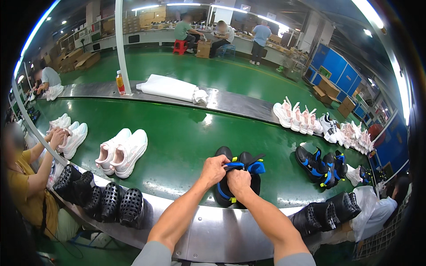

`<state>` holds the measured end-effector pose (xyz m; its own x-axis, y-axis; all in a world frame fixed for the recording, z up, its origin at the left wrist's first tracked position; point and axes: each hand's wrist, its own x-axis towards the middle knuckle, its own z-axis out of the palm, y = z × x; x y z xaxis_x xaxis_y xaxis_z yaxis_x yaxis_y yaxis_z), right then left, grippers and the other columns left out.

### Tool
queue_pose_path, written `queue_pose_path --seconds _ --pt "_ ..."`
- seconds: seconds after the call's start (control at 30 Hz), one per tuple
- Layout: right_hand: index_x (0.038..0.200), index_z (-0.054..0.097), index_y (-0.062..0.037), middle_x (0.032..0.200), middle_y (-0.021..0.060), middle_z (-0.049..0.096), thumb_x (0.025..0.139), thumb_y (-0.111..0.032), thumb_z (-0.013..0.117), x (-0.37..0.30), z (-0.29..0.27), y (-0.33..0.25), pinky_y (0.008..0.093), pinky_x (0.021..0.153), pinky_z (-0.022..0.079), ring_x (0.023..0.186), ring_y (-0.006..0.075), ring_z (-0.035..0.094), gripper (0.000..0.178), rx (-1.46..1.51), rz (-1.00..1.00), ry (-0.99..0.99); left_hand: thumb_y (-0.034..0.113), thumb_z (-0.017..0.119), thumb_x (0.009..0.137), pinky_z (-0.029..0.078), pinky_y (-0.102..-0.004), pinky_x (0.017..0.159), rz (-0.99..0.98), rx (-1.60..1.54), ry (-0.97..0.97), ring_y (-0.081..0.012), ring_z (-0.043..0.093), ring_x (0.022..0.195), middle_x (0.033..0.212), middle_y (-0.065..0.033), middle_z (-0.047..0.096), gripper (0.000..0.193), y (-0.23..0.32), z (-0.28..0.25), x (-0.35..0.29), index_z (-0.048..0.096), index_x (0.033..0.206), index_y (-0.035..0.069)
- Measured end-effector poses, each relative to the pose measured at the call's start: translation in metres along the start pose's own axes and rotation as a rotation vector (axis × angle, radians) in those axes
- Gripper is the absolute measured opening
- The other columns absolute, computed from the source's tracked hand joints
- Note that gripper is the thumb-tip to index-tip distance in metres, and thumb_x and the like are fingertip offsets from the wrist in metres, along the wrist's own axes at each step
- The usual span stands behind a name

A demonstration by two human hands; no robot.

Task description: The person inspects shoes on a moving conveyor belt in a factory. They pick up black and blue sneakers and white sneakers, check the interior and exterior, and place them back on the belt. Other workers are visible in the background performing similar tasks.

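A pair of black and blue sneakers [222,193] with yellow-green loops stands on the green belt in front of me, toes pointing away. My left hand [214,169] is closed, pinching a blue-lined strap or collar edge above the left sneaker. Right beside it, my right hand [239,181] is curled into a closed grip at the same piece, over the shoe openings. Its fingertips are hidden under the hand. The blue tongue [256,168] of the right sneaker sticks up beyond my right hand. Both hands cover much of the pair.
White sneakers [133,153] stand to the left, near a co-worker's hands [57,136] on another pair. Black perforated shoe forms [111,201] line the metal edge [206,235]; more forms [326,215] sit right. Blue-black sneakers [313,164], white shoes [295,117] and a white roll [168,88] lie farther off.
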<state>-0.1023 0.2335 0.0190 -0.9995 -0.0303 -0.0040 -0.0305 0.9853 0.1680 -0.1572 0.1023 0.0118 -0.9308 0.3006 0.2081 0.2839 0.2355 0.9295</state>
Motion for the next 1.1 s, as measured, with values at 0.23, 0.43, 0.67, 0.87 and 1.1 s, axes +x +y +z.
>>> queue_pose_path --seconds 0.23,0.43,0.67,0.87,1.1 --pt "0.088 0.075 -0.0095 0.075 0.0129 0.074 0.093 -0.028 0.069 0.006 0.0 -0.002 0.0499 0.062 0.059 0.07 0.037 0.074 0.02 0.262 0.077 0.301 0.008 0.078 0.087 0.059 -0.0378 0.09 -0.02 -0.197 0.154 -0.0299 0.074 0.101 0.113 -0.0171 0.076 0.04 -0.015 -0.004 -0.019 0.068 0.125 0.003" --pt "0.096 0.07 -0.0077 0.095 0.0108 0.074 0.085 -0.025 0.078 -0.088 -0.009 0.033 0.0477 0.087 0.047 0.101 0.0333 0.063 0.022 0.259 0.004 0.392 0.009 0.071 0.082 0.045 -0.0453 0.115 -0.05 0.079 0.197 -0.043 0.056 0.133 0.141 -0.0235 0.061 0.06 -0.02 0.016 -0.041 0.06 0.14 -0.001" --pt "0.106 0.071 -0.0055 0.105 0.0143 0.072 0.081 -0.018 0.079 -0.115 0.007 0.103 0.0464 0.088 0.045 0.101 0.03 0.063 0.029 -0.093 0.083 0.056 0.004 0.065 0.081 0.052 -0.0434 0.104 -0.075 -0.054 0.165 -0.0397 0.066 0.117 0.123 -0.0206 0.071 0.049 -0.017 0.01 -0.044 0.071 0.13 0.001" --pt "0.139 0.055 0.0019 0.123 0.0184 0.068 0.084 -0.005 0.072 -0.045 -0.029 0.035 0.047 0.102 0.05 0.117 0.0399 0.064 0.058 0.806 -0.055 0.454 0.0 0.062 0.083 0.052 -0.0421 0.104 -0.027 -0.039 0.23 -0.0389 0.068 0.116 0.123 -0.0201 0.071 0.047 -0.023 0.016 -0.06 0.072 0.129 0.001" --pt "0.144 0.052 0.0 0.13 0.0195 0.066 0.084 -0.01 0.074 0.008 0.015 0.039 0.0485 0.105 0.05 0.119 0.0416 0.064 0.064 1.017 -0.011 0.318 -0.001 0.065 0.09 0.054 -0.0357 0.099 -0.089 -0.088 0.256 -0.0291 0.071 0.113 0.121 -0.0168 0.073 0.044 -0.018 0.023 -0.058 0.068 0.134 0.002"
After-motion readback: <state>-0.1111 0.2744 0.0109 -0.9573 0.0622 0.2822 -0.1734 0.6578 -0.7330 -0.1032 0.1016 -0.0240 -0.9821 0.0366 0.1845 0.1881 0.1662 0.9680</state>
